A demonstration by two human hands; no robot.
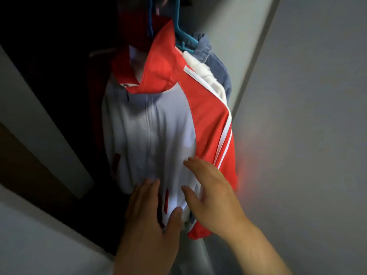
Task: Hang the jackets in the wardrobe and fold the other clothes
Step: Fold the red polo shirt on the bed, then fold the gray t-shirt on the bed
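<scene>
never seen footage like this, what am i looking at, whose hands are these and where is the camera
There is no machine here: these are a person's two bare hands. The single picture comes from a wide-angle camera worn on the person's head, looking forward and down, so the arms reach in from the bottom edge.

In front hangs a red and white jacket on a blue hanger, at the opening of a dark wardrobe. A blue denim garment hangs just behind it.

The left hand and the right hand are both open, with straight fingers laid against the jacket's lower front, as if smoothing it. Neither hand grips anything. The picture is blurred, so finer detail is hard to tell.
</scene>
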